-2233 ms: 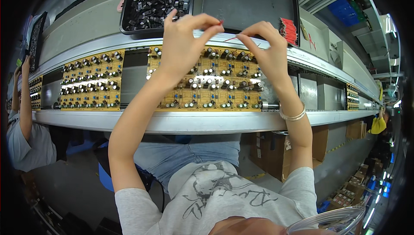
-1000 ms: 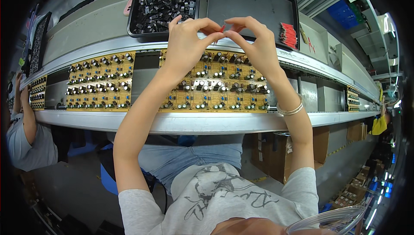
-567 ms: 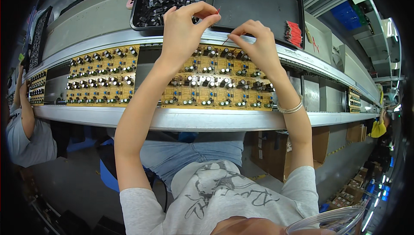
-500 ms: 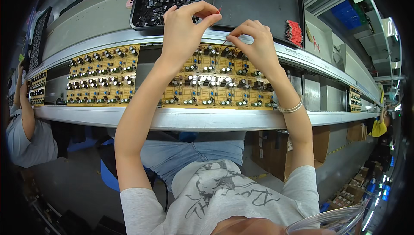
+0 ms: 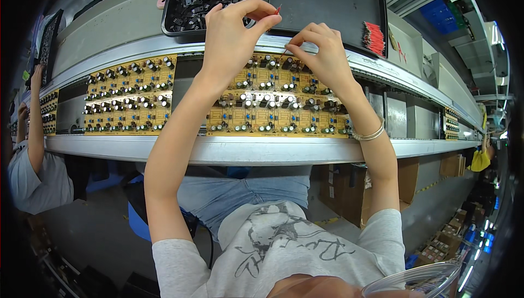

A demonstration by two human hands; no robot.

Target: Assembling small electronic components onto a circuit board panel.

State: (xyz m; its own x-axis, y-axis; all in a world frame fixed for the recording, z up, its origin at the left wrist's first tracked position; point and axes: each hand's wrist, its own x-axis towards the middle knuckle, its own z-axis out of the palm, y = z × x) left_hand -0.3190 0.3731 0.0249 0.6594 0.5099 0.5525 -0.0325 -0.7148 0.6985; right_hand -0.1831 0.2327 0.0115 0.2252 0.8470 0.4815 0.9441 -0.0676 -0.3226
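Observation:
My left hand [image 5: 229,36] is raised over the near edge of the black trays, thumb and forefinger pinched on a short red wire [image 5: 279,10]. Lower and to the right, my right hand [image 5: 326,52] pinches a thin wire [image 5: 284,51] above the far edge of a yellow circuit board [image 5: 273,133]. That wire's lower end is too small to make out, so I cannot tell whether it touches the board. Rows of small capacitors and other parts stand upright on the board. My left forearm hides some of its left side.
A black tray [image 5: 167,22] heaped with black parts stands beyond my left hand. Beside it, another black tray [image 5: 327,3] holds a bundle of red wires [image 5: 374,38]. A second yellow board [image 5: 128,96] lies left on the metal rail [image 5: 262,150]. A co-worker's arm [image 5: 36,123] shows far left.
Both my hands keep their pinches and have hardly moved. The co-worker's arm at far left now reaches further up toward a dark tray. The view has shifted slightly.

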